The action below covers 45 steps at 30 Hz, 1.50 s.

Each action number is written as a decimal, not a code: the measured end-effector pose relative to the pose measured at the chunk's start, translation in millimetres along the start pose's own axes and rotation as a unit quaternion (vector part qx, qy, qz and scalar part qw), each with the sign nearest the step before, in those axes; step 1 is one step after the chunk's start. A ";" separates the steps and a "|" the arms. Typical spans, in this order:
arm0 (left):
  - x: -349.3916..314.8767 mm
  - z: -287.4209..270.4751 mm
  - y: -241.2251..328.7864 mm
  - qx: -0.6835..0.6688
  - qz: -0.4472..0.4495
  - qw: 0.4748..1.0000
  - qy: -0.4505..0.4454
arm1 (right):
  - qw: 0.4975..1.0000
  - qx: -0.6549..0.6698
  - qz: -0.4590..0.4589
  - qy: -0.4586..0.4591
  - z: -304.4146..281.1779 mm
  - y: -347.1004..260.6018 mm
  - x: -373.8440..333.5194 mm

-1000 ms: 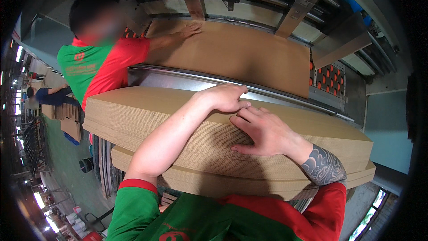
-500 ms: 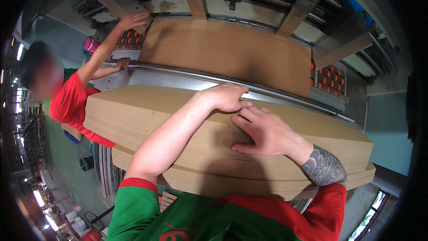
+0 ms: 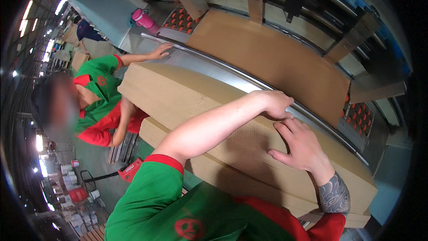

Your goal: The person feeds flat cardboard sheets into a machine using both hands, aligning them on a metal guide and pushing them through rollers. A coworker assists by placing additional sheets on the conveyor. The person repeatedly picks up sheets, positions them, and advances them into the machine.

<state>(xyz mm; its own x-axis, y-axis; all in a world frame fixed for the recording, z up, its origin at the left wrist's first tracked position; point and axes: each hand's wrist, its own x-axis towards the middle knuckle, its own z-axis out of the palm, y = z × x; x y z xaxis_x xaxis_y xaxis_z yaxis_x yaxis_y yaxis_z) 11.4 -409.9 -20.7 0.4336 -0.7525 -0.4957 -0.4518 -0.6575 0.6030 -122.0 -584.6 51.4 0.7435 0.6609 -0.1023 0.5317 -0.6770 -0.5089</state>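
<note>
A thick stack of brown corrugated cardboard sheets [image 3: 191,90] lies in front of me, its fluted edges facing my body. My left hand [image 3: 277,104] rests palm down on the top of the stack, near the far side, with its fingertips apart. Beside it, my right hand [image 3: 301,146] is spread over the stack's near upper edge. Its thumb lies against the fluted side and its fingertips meet those of my left hand. Neither hand holds a sheet that I can make out.
Beyond a metal bar [image 3: 236,68], one brown sheet [image 3: 267,56] lies flat in the machine, with orange rollers [image 3: 359,118] at its ends. A co-worker [image 3: 100,80] stands at the stack's left end. A pink jug [image 3: 141,18] and a red pallet jack [image 3: 130,169] are at left.
My view has turned leftward, so the stack appears tilted and farther right. The co-worker has lowered the raised arm from the machine and turned toward the stack. My hands stay on the stack.
</note>
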 end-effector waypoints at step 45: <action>-103.4 -91.8 -15.1 0.022 -0.044 0.999 -0.015 | 0.983 -0.020 -0.039 0.176 14.6 -21.0 54.6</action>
<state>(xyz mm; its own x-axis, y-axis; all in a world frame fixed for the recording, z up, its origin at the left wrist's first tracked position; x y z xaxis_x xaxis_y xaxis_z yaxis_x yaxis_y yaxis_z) 45.0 -318.7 78.9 0.4496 -0.6926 -0.5640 -0.4481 -0.7211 0.5284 -98.5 -529.6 44.0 0.7899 0.5635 0.2420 0.6037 -0.6450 -0.4686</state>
